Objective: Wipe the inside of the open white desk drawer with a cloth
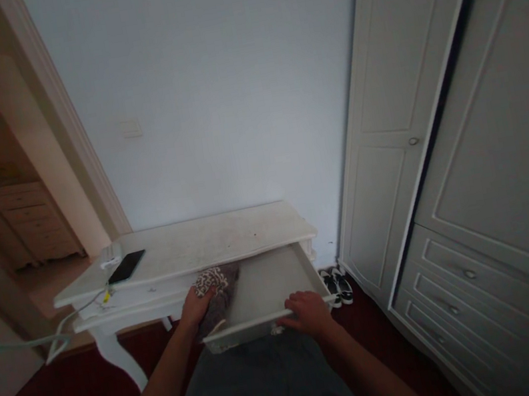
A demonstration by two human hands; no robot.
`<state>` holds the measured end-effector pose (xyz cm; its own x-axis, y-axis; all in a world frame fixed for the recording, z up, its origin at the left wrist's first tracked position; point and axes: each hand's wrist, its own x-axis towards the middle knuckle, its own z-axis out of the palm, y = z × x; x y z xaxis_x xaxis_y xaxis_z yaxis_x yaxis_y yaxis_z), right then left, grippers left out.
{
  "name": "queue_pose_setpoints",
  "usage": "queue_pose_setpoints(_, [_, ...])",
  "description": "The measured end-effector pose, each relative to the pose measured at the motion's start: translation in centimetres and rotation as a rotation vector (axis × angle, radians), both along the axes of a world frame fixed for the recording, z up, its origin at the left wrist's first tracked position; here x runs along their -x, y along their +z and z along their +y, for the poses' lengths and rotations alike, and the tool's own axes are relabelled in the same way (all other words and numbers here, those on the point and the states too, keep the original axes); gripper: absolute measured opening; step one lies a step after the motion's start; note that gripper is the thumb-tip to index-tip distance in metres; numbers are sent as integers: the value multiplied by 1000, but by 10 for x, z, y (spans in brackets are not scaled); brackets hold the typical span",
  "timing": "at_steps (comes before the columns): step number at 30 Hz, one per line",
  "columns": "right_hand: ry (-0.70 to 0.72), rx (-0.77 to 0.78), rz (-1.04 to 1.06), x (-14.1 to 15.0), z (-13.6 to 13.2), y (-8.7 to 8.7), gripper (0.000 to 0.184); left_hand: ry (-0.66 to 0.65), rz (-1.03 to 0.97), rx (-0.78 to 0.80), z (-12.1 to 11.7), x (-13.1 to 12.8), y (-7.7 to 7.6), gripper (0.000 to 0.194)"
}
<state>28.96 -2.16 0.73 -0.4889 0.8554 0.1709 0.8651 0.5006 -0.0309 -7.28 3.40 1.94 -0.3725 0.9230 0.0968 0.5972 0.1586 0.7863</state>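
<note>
A white console table stands against the wall with its right drawer pulled open. My left hand reaches into the drawer's left side and is closed on a patterned grey and leopard-print cloth that lies bunched there. My right hand grips the drawer's front edge, fingers curled over it. The rest of the drawer's floor is bare white.
A black phone lies on the table's left end beside a white charger, whose cable hangs off to the left. A white wardrobe fills the right. A pair of shoes sits on the dark red floor. A doorway opens at left.
</note>
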Motion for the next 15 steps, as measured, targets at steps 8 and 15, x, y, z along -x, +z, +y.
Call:
queue_pose_setpoints(8, [5,11,-16,1,-2,6,64,-21,15,27,-27,4,-18,42])
queue_pose_setpoints(15, [-2,2,-15,2,-3,7,67,34,124,100,0,0,-3,50])
